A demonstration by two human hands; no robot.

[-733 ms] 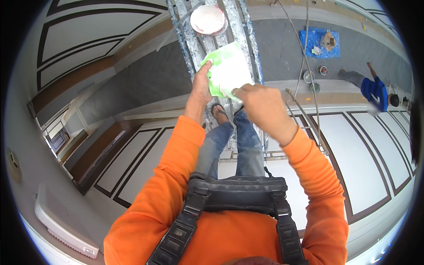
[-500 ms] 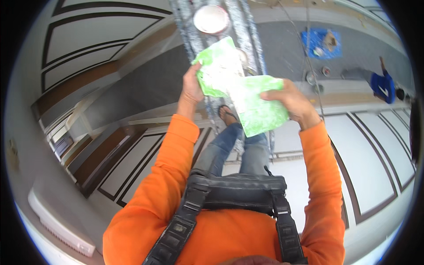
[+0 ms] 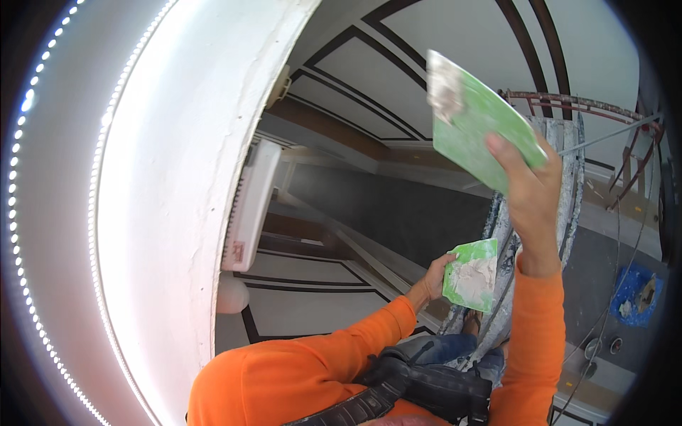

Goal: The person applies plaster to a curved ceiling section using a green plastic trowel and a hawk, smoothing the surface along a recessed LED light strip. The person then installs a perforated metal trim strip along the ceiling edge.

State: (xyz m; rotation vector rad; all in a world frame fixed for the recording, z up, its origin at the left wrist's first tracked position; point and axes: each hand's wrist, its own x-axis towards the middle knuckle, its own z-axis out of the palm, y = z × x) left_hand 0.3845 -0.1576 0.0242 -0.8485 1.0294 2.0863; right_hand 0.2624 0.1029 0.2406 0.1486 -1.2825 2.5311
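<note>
My right hand (image 3: 529, 192) is raised high, thumb and fingers closed on a green plastic putty spreader (image 3: 472, 135). A lump of wet, off-white putty (image 3: 445, 89) clings near its far left edge. Lower down, at the middle, my left hand (image 3: 434, 278) grips a second green plastic spreader (image 3: 472, 253) by its left edge. A patch of putty (image 3: 472, 280) covers much of its face. The two spreaders are apart, and neither touches the wall or ceiling.
I stand on a paint-spattered scaffold plank (image 3: 568, 192) with a rusty rail (image 3: 579, 101) at its far end. A bright white ceiling ledge (image 3: 192, 142) and a white wall unit (image 3: 252, 206) are left. Below right lie a blue sheet (image 3: 626, 305), cans (image 3: 616, 346) and hanging cables.
My view has swung left and up toward the lit ledge. The spreaders, previously together before me, have separated; my right hand has risen with its one, while the left stays lower.
</note>
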